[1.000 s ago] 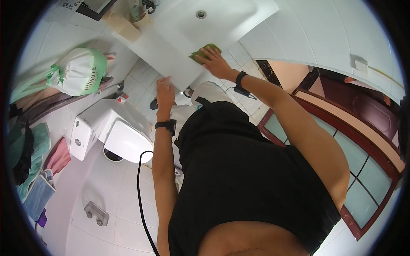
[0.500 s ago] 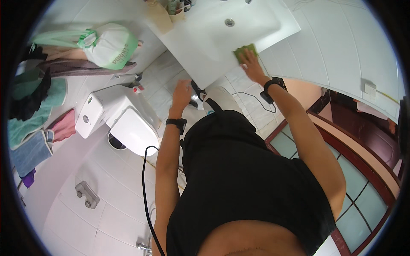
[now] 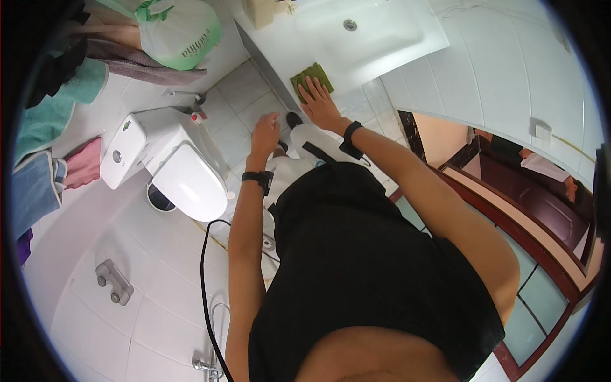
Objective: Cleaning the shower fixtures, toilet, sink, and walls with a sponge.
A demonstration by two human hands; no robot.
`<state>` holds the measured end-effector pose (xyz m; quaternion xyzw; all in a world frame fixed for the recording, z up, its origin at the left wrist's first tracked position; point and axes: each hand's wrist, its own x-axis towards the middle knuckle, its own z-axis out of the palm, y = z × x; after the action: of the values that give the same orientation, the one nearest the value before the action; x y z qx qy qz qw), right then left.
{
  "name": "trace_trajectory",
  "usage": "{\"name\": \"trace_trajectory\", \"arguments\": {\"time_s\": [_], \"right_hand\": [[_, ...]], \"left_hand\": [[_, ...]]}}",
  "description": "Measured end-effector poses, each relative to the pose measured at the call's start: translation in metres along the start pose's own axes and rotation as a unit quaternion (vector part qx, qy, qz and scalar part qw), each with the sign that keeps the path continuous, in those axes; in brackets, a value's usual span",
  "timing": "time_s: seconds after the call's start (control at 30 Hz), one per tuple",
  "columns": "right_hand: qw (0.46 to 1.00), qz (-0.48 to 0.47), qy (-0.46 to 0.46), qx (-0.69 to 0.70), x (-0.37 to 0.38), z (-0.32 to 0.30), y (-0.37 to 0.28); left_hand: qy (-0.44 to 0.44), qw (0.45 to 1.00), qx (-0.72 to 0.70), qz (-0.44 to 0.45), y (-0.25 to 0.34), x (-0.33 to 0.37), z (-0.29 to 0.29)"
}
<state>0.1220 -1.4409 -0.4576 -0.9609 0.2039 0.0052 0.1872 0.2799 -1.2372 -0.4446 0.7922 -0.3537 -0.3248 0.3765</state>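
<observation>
A green cloth (image 3: 313,70) lies folded on the front left of the white washbasin top (image 3: 350,71). My right hand (image 3: 320,108) rests flat on it, palm down with the fingers spread, pressing rather than gripping. My left hand (image 3: 265,134) hangs in the air left of the basin's front edge, its fingers loosely curled in and nothing visible in them. Each wrist wears a black band.
Left of me stands a white toilet (image 3: 191,181) with its lid down. Towels (image 3: 79,95) and a tied white-green bag (image 3: 181,32) hang along the left wall. A beige container (image 3: 259,13) stands on the basin's left end. A black cable (image 3: 205,280) runs beside my left arm.
My right hand has slid the green cloth leftward along the basin's front, from near its middle to the left part. The left hand stays nearly in place. The view has shifted slightly.
</observation>
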Motion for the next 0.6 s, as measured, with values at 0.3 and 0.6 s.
{"name": "trace_trajectory", "arguments": {"time_s": [0.3,0.6], "right_hand": [[0.953,-0.278,-0.115,-0.033,-0.007,-0.031,0.039],[0.942,-0.329,0.031,0.063,-0.009,-0.08,0.267]], "left_hand": [[0.073,0.997,0.033,0.016,0.038,0.011,0.037],[0.191,0.959,0.2,0.07,0.138,0.106,0.175]]}}
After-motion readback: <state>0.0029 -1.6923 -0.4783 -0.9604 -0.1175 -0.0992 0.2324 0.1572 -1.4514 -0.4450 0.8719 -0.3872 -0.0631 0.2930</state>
